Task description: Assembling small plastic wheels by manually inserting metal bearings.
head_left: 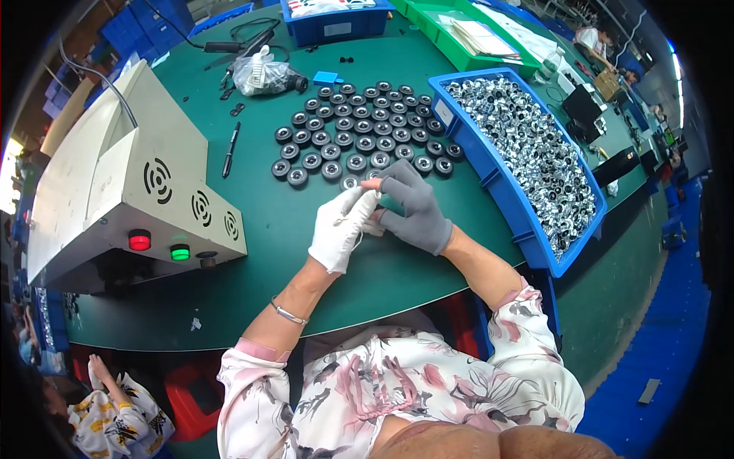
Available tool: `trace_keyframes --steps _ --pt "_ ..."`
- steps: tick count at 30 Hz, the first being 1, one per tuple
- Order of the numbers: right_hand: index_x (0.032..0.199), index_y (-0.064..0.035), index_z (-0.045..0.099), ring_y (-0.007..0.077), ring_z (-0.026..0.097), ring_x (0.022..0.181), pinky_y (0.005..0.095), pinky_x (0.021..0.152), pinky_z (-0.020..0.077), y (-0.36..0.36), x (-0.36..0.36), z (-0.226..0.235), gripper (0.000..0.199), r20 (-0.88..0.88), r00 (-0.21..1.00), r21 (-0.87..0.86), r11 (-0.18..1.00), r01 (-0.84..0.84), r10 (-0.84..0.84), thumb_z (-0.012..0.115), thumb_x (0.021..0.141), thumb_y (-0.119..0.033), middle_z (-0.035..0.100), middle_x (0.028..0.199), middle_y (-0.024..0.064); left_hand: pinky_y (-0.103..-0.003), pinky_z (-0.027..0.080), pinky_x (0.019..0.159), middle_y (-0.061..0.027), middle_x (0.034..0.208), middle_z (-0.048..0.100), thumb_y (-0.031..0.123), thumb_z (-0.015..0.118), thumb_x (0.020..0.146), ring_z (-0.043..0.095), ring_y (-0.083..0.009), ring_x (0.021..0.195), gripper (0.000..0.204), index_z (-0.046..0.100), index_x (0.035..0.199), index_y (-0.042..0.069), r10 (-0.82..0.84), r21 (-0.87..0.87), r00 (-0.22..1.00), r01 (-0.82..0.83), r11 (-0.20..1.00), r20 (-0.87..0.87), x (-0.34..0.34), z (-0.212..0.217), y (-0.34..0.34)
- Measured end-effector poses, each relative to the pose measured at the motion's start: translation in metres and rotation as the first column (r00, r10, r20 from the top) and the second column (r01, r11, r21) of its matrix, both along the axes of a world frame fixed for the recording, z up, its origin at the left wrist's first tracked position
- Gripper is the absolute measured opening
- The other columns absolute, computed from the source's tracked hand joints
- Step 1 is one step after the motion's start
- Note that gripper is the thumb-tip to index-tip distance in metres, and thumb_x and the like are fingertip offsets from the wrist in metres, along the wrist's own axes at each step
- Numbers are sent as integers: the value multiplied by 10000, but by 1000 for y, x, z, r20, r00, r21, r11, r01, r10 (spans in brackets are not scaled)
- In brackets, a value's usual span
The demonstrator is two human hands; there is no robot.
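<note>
My left hand (340, 228), in a white glove, meets my right hand (415, 208), in a grey glove with a bare fingertip showing, over the middle of the green table. The fingers of both are closed and pressed together. Whatever they hold between them is hidden by the gloves. Just beyond my fingers lie several rows of small black wheels (344, 141) with metal centres, flat on the table. One wheel (349, 183) lies right beside my left fingertips.
A blue bin (525, 218) of shiny metal parts stands at right. At left is a cream machine (180, 164) with red and green buttons. A black pen (232, 150), a plastic bag (264, 73) and a green tray (489, 46) lie farther off. Another person (118, 413) sits at lower left.
</note>
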State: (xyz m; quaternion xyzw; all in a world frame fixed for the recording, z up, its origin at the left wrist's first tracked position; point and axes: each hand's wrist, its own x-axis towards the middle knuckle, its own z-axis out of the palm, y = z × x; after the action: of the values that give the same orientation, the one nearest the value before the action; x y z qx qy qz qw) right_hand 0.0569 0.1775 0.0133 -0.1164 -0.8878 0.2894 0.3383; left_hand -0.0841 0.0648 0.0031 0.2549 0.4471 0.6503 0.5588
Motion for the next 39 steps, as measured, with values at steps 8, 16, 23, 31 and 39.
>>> trace_keyframes --steps 8,16,23,31,39 --pt "1124 -51 707 273 562 976 378 847 478 -9 -6 2 455 -89 993 86 993 83 -76 823 689 -119 602 1031 115 -332 586 749 -98 1032 688 337 575 1043 683 -164 861 397 652 1231 -4 -52 58 987 43 997 154 -3 -9 -1" --pt "1094 -51 702 280 557 972 384 831 479 -6 -6 -3 439 -43 997 76 995 68 -65 832 696 -183 623 1068 108 -347 585 759 -104 1037 688 346 564 1047 685 -173 900 388 636 1209 1 -52 46 985 45 998 167 -1 -15 0" --pt "1085 -10 678 284 552 899 389 767 474 -4 -9 -3 458 -104 994 141 989 51 -36 832 690 -184 629 997 111 -344 583 796 -122 1015 702 385 539 1052 689 -175 885 427 639 1192 -6 -5 7 949 3 1000 316 2 -7 4" --pt "1018 -10 672 278 553 860 376 721 470 -9 -11 1 414 -155 987 102 993 52 -36 841 682 -182 625 973 115 -362 580 840 -124 1004 707 402 522 1055 706 -192 882 467 622 1210 -27 -9 -16 970 13 1000 242 -4 -7 2" --pt "1036 -18 672 282 554 879 383 747 478 -3 -7 -1 418 -125 992 160 986 48 -28 830 686 -183 633 993 116 -360 569 863 -112 1043 700 362 539 1053 697 -192 928 422 622 1231 -12 -7 -33 963 17 999 269 3 -12 1"
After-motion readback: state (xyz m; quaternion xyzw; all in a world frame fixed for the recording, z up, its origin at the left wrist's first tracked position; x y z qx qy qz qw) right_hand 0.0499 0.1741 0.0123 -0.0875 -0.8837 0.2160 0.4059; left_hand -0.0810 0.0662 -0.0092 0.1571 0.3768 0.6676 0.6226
